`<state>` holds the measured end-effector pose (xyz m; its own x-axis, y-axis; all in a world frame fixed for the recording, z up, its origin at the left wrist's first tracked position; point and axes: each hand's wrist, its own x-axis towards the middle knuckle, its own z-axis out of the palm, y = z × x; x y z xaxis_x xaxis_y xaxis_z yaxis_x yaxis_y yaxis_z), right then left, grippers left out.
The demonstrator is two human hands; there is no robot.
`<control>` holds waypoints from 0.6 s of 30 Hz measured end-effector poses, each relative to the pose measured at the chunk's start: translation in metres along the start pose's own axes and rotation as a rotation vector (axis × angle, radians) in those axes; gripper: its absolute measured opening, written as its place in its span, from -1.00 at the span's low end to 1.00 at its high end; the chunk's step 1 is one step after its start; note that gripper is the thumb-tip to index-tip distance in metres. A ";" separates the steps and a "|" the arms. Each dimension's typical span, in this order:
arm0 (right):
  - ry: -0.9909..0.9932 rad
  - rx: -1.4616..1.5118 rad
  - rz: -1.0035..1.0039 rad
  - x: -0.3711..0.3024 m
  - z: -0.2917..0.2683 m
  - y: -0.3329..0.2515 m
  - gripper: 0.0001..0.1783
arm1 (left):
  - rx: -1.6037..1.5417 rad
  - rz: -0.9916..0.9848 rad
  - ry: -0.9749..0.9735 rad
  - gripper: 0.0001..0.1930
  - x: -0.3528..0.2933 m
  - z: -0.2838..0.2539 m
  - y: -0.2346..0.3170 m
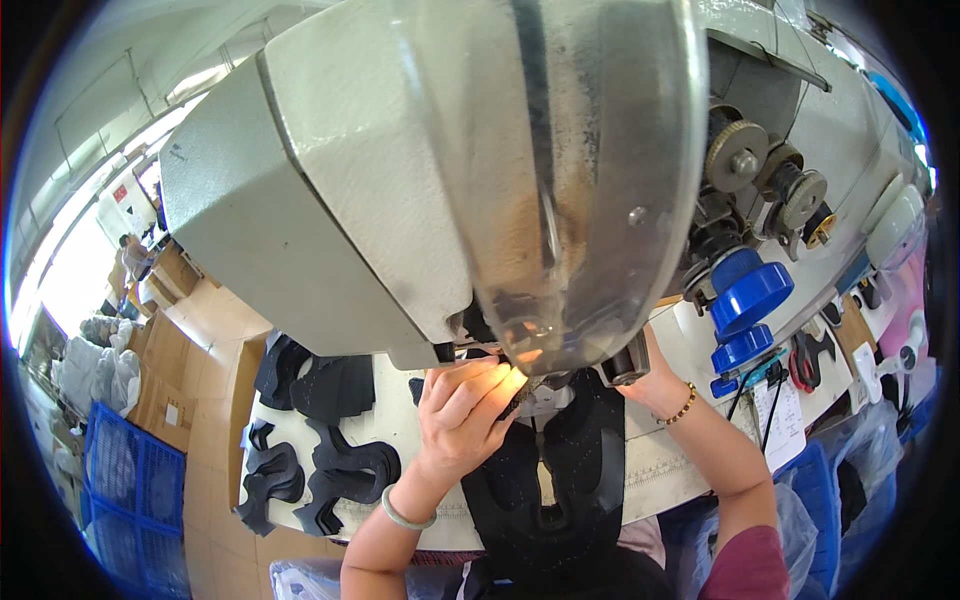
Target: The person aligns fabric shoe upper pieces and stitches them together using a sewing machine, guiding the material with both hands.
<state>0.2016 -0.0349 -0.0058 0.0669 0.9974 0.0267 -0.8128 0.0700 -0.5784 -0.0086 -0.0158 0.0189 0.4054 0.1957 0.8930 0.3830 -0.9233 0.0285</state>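
Observation:
A large grey sewing machine head (pixel 350 190) with a clear plastic guard (pixel 590 190) fills the upper middle. Below it, a black U-shaped piece (pixel 590 450), which looks like a shoe upper, lies over the table's front edge. My left hand (pixel 465 410) is curled close to the needle area under a bright light. Its fingers are pressed together on dark material at the piece's far end, and the fingertips are partly hidden. My right hand (pixel 655 385) is to the right of the machine head, behind a dark cylindrical part (pixel 628 362); its fingers are mostly hidden.
Stacks of black cut pieces (pixel 350 470) lie on the table's left side. Blue thread stands (pixel 750 295) and tension knobs (pixel 737 155) project at the right. Black-and-red scissors (pixel 805 362) rest beyond my right arm. Blue crates (pixel 130 480) stand left on the floor.

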 end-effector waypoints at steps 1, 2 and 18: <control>-0.002 -0.002 0.002 -0.001 -0.004 -0.001 -0.79 | 0.015 -0.005 0.001 -0.72 0.001 0.000 0.001; -0.164 0.019 0.005 -0.002 -0.013 -0.002 -0.80 | 0.017 -0.006 0.003 -0.72 0.002 0.002 0.003; 0.001 -0.222 -0.213 -0.014 -0.007 0.008 -0.80 | 0.144 0.054 -0.007 -0.81 0.011 0.001 0.003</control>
<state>0.1988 -0.0486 -0.0165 0.2226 0.9607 0.1656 -0.6339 0.2717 -0.7241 -0.0024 -0.0160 0.0280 0.4340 0.1493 0.8885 0.4755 -0.8756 -0.0852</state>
